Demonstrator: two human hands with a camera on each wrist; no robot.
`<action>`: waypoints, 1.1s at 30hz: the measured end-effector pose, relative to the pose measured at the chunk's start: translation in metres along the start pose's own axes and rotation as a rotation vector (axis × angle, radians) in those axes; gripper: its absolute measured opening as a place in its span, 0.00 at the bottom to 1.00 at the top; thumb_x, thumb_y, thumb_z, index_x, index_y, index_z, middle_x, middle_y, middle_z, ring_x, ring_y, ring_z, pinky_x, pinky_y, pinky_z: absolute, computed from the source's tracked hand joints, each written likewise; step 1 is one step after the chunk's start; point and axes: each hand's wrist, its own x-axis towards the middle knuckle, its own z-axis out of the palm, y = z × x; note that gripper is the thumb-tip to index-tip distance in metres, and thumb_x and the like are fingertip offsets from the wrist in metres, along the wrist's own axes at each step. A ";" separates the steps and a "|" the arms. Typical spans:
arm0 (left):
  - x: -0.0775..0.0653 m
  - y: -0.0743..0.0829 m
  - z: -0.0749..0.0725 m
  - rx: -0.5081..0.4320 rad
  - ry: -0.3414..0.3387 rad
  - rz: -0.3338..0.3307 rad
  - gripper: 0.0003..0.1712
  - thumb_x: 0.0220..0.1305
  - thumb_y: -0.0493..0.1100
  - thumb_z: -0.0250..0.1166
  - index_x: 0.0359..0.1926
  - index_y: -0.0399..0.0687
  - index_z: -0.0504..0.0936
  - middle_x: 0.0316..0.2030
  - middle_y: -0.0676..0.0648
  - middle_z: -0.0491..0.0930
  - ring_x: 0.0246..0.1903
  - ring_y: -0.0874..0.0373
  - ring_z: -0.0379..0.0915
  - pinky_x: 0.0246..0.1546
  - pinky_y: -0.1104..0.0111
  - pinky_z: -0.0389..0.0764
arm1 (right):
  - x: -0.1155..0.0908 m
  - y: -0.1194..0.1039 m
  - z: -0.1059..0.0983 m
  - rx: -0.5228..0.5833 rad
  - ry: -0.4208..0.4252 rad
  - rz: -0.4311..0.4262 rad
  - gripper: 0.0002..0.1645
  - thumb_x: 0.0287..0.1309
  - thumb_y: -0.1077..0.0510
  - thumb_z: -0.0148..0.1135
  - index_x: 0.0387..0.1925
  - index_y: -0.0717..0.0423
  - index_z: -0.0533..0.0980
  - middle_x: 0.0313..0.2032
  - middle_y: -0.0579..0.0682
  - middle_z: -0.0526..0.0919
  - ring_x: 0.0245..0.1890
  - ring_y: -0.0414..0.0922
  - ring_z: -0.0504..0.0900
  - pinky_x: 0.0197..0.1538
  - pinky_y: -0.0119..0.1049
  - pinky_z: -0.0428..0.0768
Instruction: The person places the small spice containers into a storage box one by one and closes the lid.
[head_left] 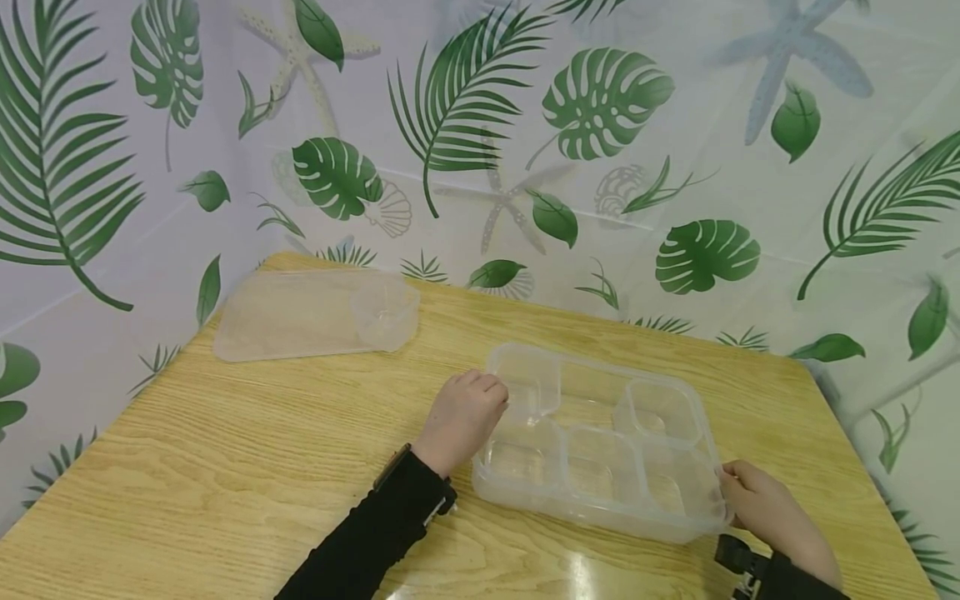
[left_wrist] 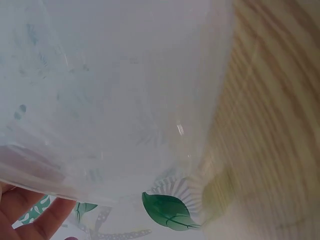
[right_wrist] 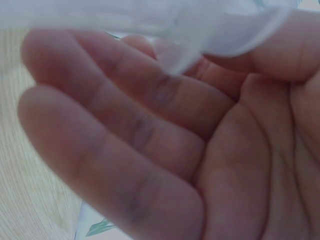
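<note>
A clear plastic divided box [head_left: 600, 496] with several compartments tilts slightly over the wooden table between both hands. My left hand [head_left: 462, 417] holds its left rim, fingers bent over the edge. In the left wrist view, the box's pale wall [left_wrist: 115, 100] fills much of the picture, and left fingertips [left_wrist: 47, 220] show beside its rim. At the right end, my right hand [head_left: 772, 508] grips the box's corner. Seen from the right wrist, the thumb [right_wrist: 280, 50] lies on the curved rim [right_wrist: 240, 40] while the other fingers [right_wrist: 100, 135] reach beneath it.
A flat translucent plastic sheet or lid [head_left: 292, 321] lies at the table's back left, with a small clear angular piece [head_left: 384, 312] at its right end. The wooden table [head_left: 247, 467] meets a leaf-printed curtain [head_left: 465, 208] along its back and sides.
</note>
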 end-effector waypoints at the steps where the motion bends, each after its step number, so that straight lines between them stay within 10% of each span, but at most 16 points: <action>1: 0.000 0.000 0.000 -0.005 -0.005 -0.004 0.03 0.54 0.42 0.64 0.29 0.48 0.80 0.30 0.53 0.78 0.32 0.59 0.72 0.32 0.69 0.73 | 0.000 0.000 0.000 0.000 0.000 -0.001 0.30 0.67 0.52 0.33 0.51 0.79 0.59 0.40 0.61 0.74 0.33 0.47 0.76 0.33 0.41 0.76; 33: -0.001 -0.004 -0.002 -0.006 -0.096 -0.033 0.10 0.58 0.47 0.59 0.24 0.50 0.81 0.26 0.54 0.79 0.26 0.59 0.67 0.23 0.73 0.69 | 0.002 0.001 0.002 -0.026 0.021 -0.005 0.28 0.66 0.54 0.33 0.50 0.79 0.61 0.36 0.58 0.75 0.31 0.45 0.75 0.32 0.40 0.76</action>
